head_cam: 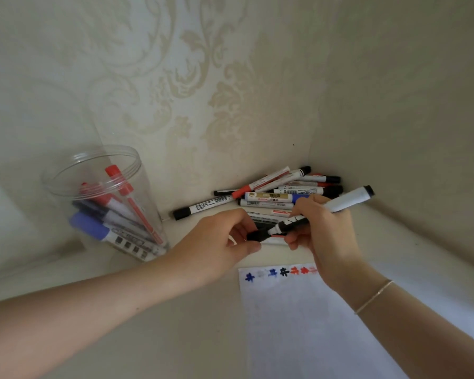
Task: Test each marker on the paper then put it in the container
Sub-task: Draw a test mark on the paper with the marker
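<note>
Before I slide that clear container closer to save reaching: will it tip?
Possibly. The clear container is tall, thin-walled and probably light. The markers inside lean to one side, so pushing near the rim could topple it; nudging its base seems safer.

Beige table [203, 337], w/ paper [298, 324], container [74, 187], marker pile [271, 195]

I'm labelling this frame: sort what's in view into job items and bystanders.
Job: marker held by right hand; black cap pinched by left hand; paper; clear container; marker pile.
Bystanders: bracelet; patterned wall.
</note>
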